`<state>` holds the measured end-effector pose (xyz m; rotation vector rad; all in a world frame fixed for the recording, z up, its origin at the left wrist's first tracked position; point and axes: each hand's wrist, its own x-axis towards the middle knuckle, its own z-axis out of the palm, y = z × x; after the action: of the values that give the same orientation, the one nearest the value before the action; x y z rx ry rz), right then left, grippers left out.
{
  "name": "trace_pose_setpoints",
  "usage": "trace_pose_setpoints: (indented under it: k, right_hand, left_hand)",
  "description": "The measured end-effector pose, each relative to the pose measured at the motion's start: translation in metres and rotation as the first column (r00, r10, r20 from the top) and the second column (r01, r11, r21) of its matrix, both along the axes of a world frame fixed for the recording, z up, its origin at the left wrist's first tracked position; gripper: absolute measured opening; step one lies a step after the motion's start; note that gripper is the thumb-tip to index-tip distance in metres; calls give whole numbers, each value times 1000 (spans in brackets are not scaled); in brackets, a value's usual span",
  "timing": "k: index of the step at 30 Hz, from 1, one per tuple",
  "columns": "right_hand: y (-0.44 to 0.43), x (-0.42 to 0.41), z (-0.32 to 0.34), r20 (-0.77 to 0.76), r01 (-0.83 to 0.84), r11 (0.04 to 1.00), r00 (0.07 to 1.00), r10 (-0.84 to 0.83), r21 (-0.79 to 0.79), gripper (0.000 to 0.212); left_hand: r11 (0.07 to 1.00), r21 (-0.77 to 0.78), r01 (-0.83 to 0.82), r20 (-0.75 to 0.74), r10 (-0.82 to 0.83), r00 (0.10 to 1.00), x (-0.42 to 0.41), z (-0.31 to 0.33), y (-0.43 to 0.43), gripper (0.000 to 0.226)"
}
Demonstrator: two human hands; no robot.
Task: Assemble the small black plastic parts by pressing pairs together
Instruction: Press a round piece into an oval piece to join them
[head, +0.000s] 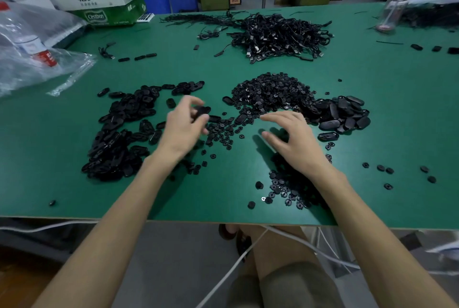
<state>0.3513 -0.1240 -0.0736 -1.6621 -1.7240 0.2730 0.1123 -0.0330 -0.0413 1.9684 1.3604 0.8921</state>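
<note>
My left hand (185,125) pinches a black oval plastic part (202,110) between thumb and fingertips, just above the green table (74,196). To its left lies a heap of oval parts (124,131). My right hand (289,140) hovers palm down with relaxed, spread fingers and holds nothing. Beyond it sits a mound of small round parts (270,94), with more oval shells (347,115) to the right. Small round parts (288,191) are scattered under my right wrist.
A tangle of black cables (278,34) lies at the back of the table. A clear plastic bag with a bottle (32,51) and a cardboard box (99,2) stand at the back left. A clear bottle (395,4) stands at the back right.
</note>
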Motion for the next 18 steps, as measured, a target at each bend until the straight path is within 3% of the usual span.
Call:
trace_pose_setpoints:
  k: [3,6,9,13,18]
  right_hand:
    - [3,0,-4,58,-42,998,997,44,-50,42]
    - [4,1,-6,37,-15,998,999,18,-57,40]
    - [4,2,-6,27,-6,998,1000,7,-59,38]
    - [4,3,-6,15,-7,998,1000,8,-60,35]
    - [4,3,-6,11,-11,999,1000,12,-53,33]
  left_hand:
    - [993,38,113,-73,-110,991,28,-5,-10,25]
    - [980,100,170,-316,-131,940,48,-11,-14,36]
    - [978,87,190,-499,-122,858,60,-15,-14,20]
    - [975,130,179,-529,-85,844,66,-16,-14,18]
    - [992,88,90,-445,-41,894,64,-14,-9,15]
